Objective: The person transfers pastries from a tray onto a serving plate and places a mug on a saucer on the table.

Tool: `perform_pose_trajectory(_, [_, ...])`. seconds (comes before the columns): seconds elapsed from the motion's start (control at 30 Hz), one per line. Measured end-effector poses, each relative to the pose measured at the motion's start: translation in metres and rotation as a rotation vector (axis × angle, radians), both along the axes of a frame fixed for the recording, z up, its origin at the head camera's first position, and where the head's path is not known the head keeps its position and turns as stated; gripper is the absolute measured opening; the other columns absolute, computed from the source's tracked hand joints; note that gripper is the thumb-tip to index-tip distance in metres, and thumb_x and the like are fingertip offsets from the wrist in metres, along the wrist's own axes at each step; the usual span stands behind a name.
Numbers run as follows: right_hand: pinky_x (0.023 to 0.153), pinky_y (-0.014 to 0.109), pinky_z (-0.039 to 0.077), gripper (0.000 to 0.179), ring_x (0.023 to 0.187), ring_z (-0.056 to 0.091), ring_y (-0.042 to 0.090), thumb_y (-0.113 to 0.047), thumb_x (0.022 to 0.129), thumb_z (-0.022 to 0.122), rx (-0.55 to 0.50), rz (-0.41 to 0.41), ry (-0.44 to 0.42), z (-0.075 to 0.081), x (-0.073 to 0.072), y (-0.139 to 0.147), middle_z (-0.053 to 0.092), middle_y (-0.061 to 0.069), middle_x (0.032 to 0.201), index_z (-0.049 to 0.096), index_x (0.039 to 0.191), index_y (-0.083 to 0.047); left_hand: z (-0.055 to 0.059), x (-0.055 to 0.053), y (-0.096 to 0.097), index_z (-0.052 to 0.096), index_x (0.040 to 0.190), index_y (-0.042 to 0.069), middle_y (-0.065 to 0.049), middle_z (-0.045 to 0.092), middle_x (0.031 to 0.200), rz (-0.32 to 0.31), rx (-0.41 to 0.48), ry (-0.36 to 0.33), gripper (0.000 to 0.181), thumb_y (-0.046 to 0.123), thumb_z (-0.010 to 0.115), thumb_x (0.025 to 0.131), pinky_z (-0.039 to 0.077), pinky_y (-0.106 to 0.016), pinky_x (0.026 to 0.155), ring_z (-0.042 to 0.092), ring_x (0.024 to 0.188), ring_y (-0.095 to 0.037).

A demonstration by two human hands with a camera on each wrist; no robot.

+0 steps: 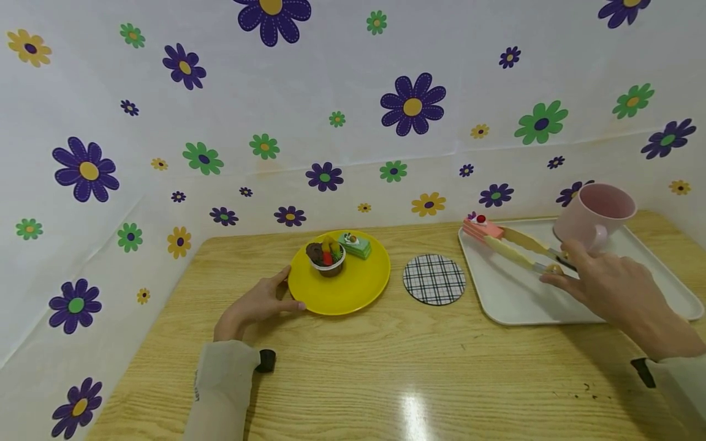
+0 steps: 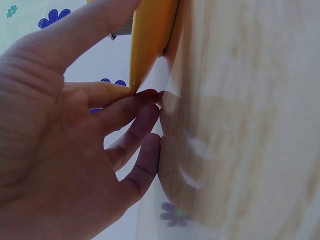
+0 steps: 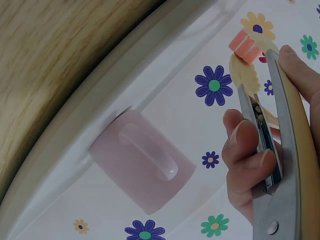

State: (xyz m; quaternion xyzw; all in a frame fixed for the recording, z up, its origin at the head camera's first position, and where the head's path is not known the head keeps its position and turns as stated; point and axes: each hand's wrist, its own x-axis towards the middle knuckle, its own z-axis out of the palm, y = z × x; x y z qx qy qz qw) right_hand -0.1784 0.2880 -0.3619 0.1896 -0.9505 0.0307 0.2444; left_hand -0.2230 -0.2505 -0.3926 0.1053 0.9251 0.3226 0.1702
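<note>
My right hand (image 1: pixel 623 294) grips a pair of tongs (image 3: pixel 295 150) with cream-coloured tips. A pink toy cake slice (image 1: pixel 482 228) with a red berry on top sits between the tong tips, over the far left corner of the white tray (image 1: pixel 518 309). My left hand (image 1: pixel 261 303) rests at the left rim of a yellow plate (image 1: pixel 353 288), thumb and forefinger apart and touching the edge. On that plate are a brown toy cupcake (image 1: pixel 328 260) in a white-rimmed cup and a green toy cake slice (image 1: pixel 355 245).
A pink mug (image 1: pixel 592 214) stands on the tray's far side, close to the right hand. Between plate and tray lies a round checked coaster (image 1: pixel 434 280). Behind the wooden table (image 1: pixel 386 367) hangs a white flowered cloth (image 1: pixel 342 79).
</note>
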Motion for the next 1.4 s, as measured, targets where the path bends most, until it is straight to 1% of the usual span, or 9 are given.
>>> perform_pose_trajectory(0.13, [0.036, 0.022, 0.018, 0.053, 0.038, 0.024, 0.009, -0.053, 0.078, 0.061, -0.008, 0.009, -0.003, 0.0, -0.001, -0.002, 0.023, -0.005, 0.048, 0.041, 0.09, -0.006, 0.0, 0.0, 0.0, 0.011, 0.146, 0.004, -0.015, 0.015, 0.15, 0.006, 0.01, -0.011, 0.102, 0.046, 0.071, 0.075, 0.012, -0.05, 0.108, 0.012, 0.136, -0.031])
perform_pose_trajectory(0.3, [0.037, 0.022, 0.018, 0.054, 0.039, 0.024, 0.009, -0.054, 0.078, 0.061, 0.001, 0.003, -0.016, 0.001, -0.001, -0.004, 0.023, -0.005, 0.049, 0.041, 0.091, -0.005, 0.0, -0.001, 0.0, 0.011, 0.146, 0.004, -0.015, 0.015, 0.15, 0.01, 0.014, -0.016, 0.103, 0.046, 0.071, 0.074, 0.012, -0.05, 0.108, 0.011, 0.136, -0.031])
perform_pose_trajectory(0.53, [0.036, 0.021, 0.017, 0.055, 0.038, 0.023, 0.009, -0.055, 0.079, 0.059, -0.012, 0.028, 0.007, 0.002, -0.001, -0.006, 0.022, -0.005, 0.049, 0.043, 0.096, -0.005, 0.001, 0.0, 0.001, 0.011, 0.146, 0.003, -0.015, 0.015, 0.15, 0.002, 0.012, -0.008, 0.102, 0.046, 0.071, 0.075, 0.013, -0.05, 0.108, 0.012, 0.136, -0.031])
perform_pose_trajectory(0.7, [0.035, 0.02, 0.018, 0.053, 0.038, 0.023, 0.008, -0.054, 0.079, 0.06, -0.017, 0.055, 0.019, 0.003, -0.001, -0.009, 0.023, -0.006, 0.048, 0.045, 0.095, -0.006, 0.002, 0.0, 0.001, 0.011, 0.146, 0.003, -0.014, 0.015, 0.15, 0.002, 0.015, -0.013, 0.102, 0.046, 0.07, 0.075, 0.012, -0.049, 0.108, 0.012, 0.136, -0.031])
perform_pose_trajectory(0.9, [0.035, 0.02, 0.017, 0.052, 0.038, 0.023, 0.008, -0.056, 0.08, 0.058, 0.0, 0.059, 0.013, 0.004, -0.002, -0.013, 0.024, -0.006, 0.049, 0.045, 0.094, -0.007, 0.001, 0.0, 0.0, 0.011, 0.146, 0.004, -0.014, 0.015, 0.15, 0.01, 0.016, -0.024, 0.103, 0.048, 0.07, 0.074, 0.011, -0.049, 0.108, 0.011, 0.137, -0.03])
perform_pose_trajectory(1.0, [0.035, 0.019, 0.018, 0.051, 0.039, 0.023, 0.007, -0.055, 0.08, 0.058, 0.004, 0.065, 0.012, 0.005, -0.002, -0.015, 0.026, -0.006, 0.05, 0.045, 0.092, -0.007, 0.002, 0.0, 0.001, 0.011, 0.146, 0.003, -0.014, 0.015, 0.15, 0.009, 0.017, -0.014, 0.103, 0.047, 0.071, 0.074, 0.012, -0.049, 0.108, 0.012, 0.136, -0.031])
perform_pose_trajectory(1.13, [0.035, 0.019, 0.019, 0.049, 0.039, 0.024, 0.007, -0.05, 0.078, 0.063, 0.011, 0.067, -0.006, 0.005, -0.001, -0.018, 0.029, -0.006, 0.051, 0.045, 0.092, -0.006, 0.002, 0.001, 0.002, 0.012, 0.145, 0.002, -0.015, 0.016, 0.149, 0.003, 0.015, 0.001, 0.103, 0.045, 0.072, 0.074, 0.013, -0.049, 0.108, 0.013, 0.136, -0.031])
perform_pose_trajectory(1.27, [0.035, 0.019, 0.02, 0.047, 0.039, 0.026, 0.008, -0.045, 0.077, 0.067, 0.005, 0.066, -0.024, 0.006, 0.0, -0.021, 0.035, -0.005, 0.052, 0.046, 0.094, -0.006, 0.003, 0.001, 0.002, 0.012, 0.145, 0.002, -0.016, 0.016, 0.149, 0.009, -0.001, -0.007, 0.102, 0.046, 0.071, 0.075, 0.013, -0.05, 0.108, 0.013, 0.136, -0.032])
perform_pose_trajectory(1.4, [0.034, 0.019, 0.021, 0.047, 0.039, 0.026, 0.008, -0.043, 0.077, 0.068, -0.001, 0.073, -0.017, 0.006, 0.0, -0.024, 0.042, -0.003, 0.054, 0.046, 0.094, -0.006, 0.003, 0.001, 0.002, 0.011, 0.146, 0.002, -0.016, 0.015, 0.15, 0.015, -0.003, -0.019, 0.102, 0.046, 0.071, 0.075, 0.013, -0.05, 0.108, 0.013, 0.136, -0.032])
